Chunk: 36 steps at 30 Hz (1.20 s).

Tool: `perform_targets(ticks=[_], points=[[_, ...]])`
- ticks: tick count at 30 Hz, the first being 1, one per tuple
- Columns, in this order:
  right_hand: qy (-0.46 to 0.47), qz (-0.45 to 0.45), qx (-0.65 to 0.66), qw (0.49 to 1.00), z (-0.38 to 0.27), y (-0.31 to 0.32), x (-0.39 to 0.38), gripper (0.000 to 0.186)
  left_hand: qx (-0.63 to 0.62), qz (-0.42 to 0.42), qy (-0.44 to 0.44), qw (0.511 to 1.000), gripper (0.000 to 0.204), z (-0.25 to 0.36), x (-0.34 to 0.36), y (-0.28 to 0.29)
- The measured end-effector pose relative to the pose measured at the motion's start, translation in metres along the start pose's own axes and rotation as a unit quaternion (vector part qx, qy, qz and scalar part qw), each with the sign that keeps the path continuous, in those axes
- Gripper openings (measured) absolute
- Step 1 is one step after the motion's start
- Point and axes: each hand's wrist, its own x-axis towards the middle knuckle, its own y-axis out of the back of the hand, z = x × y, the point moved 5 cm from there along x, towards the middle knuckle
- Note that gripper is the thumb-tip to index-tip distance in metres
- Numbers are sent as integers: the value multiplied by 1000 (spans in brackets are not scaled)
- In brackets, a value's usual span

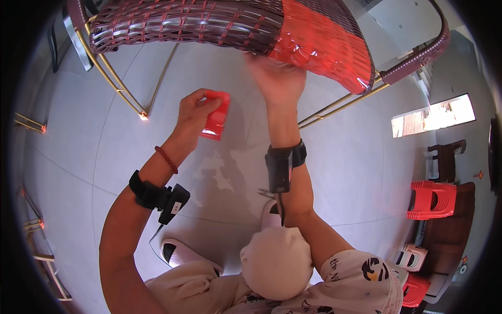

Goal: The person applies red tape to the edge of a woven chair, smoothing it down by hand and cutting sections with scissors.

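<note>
Currently I have the left hand (194, 112) pinching a red plastic piece (218, 121) between its fingers, above the floor (345, 172). My right hand (283, 81) is at the near edge of the woven chair (183, 23), beside red film (320, 42) covering its near right corner; I cannot tell whether those fingers grip anything.

- Woven seat (209, 23), far: glossy dark plastic-looking strands, ridged and rough.
- Red film (308, 39), over the seat's right side: thin, wrinkled, shiny plastic.
- Red piece (216, 124), left: smooth, glossy plastic.
- Seat legs (120, 90): shiny gold-toned metal.
- Floor (350, 172): smooth tile, soft sheen.
- Stacked stools (426, 200), right: smooth plastic.
- Sleeve (355, 272), near right: matt cloth.
</note>
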Motion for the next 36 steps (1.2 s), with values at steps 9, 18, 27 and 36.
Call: perform_targets(ticks=[9, 18, 27, 36], points=[[5, -2, 77, 997, -38, 11, -13, 38, 11, 0, 21, 1000, 19, -5, 5, -3], [67, 133, 38, 988, -26, -3, 2, 33, 16, 2, 34, 999, 17, -8, 6, -7], [43, 107, 3, 993, -43, 3, 3, 36, 9, -14, 17, 1000, 17, -7, 7, -1], [63, 114, -36, 991, -45, -12, 1, 40, -20, 0, 19, 1000, 16, -1, 10, -5]])
